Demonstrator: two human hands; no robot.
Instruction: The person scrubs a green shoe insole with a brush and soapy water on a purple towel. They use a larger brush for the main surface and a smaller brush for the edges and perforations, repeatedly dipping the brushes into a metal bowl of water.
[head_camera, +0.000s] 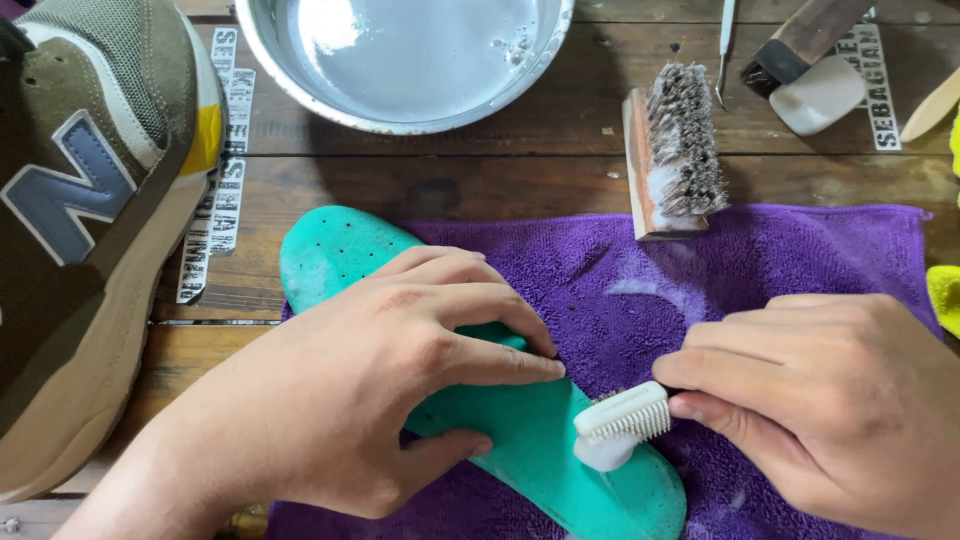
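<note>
Head camera; close, facing steeply down.

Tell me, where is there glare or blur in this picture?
Head view: strong glare on the water in the metal bowl; soft daylight, faint shadows under the left hand; the small white brush in the right hand is sharp; the shoe at the edge looks stretched.

The insole (520, 440) lies on the towel (800, 250), running from ten o'clock to five o'clock. The left hand (370, 400) rests on its middle; the right hand (830, 400), at three o'clock, has a small brush (620, 420) touching the insole. At twelve o'clock stands the bowl (290, 80). A wooden brush (675, 150) lies at one o'clock, partly on the towel's edge. The shoe (90, 220) sits at nine o'clock.
</note>
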